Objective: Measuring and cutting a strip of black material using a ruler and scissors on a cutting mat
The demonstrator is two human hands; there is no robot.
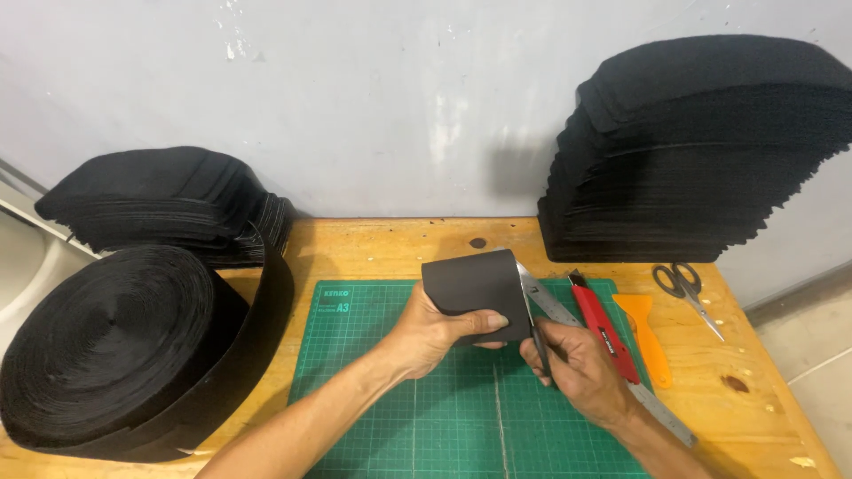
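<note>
My left hand grips a folded piece of black elastic strip and holds it upright above the green cutting mat. My right hand is just to the right of it, fingers closed around a thin dark tool that touches the strip's right edge. A steel ruler lies slanted on the mat under my right hand. A red utility knife lies beside the ruler, touching the back of my right hand.
A big roll of black strip fills the table's left side, with a low pile of cut black pieces behind it. A tall stack of black pieces stands at back right. An orange scraper and scissors lie to the right.
</note>
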